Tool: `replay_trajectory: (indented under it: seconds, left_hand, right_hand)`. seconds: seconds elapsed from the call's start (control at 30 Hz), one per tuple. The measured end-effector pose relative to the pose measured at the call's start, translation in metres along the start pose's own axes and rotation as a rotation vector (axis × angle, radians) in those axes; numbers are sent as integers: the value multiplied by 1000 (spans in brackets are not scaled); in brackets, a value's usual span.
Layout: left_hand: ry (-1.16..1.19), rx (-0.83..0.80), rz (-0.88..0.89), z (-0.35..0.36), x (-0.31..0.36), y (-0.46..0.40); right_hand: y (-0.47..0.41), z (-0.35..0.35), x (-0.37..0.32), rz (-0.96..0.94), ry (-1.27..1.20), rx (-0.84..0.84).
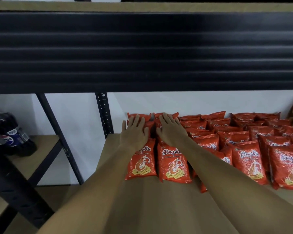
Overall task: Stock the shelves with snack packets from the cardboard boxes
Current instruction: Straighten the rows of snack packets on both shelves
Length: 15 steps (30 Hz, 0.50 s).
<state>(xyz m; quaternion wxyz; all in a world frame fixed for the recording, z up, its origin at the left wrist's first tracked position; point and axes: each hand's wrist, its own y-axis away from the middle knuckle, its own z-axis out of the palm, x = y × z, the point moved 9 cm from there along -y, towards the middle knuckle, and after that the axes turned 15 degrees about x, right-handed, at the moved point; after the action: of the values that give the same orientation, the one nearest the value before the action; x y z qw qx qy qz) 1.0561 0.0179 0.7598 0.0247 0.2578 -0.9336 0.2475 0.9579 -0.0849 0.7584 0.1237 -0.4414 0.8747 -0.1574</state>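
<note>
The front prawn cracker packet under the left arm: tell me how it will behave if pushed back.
The prawn cracker packet looks puffed and glossy, so it will likely slide easily on the smooth shelf board. It probably weighs little for its size. Its soft film may crumple against the packets under the flat left hand and right hand, not push them stiffly.

Both arms reach forward — left hand point(134, 130) and right hand point(170, 129) flat, fingers straight, side by side.
</note>
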Motion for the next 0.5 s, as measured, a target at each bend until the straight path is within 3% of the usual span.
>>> replay_trajectory:
  seconds: [0.17, 0.3, 0.4, 0.5]
  left_hand:
    - [103, 122, -39, -25, 8, 2]
    - [259, 216, -34, -39, 51, 20]
    - [362, 185, 31, -34, 97, 34]
    - [366, 107, 157, -17, 140, 37]
  right_hand:
    - [7, -43, -3, 50, -169, 156]
    - [63, -95, 27, 160, -243, 362]
    - [125, -115, 60, 262, -203, 511]
    - [180, -101, 77, 329, -113, 515]
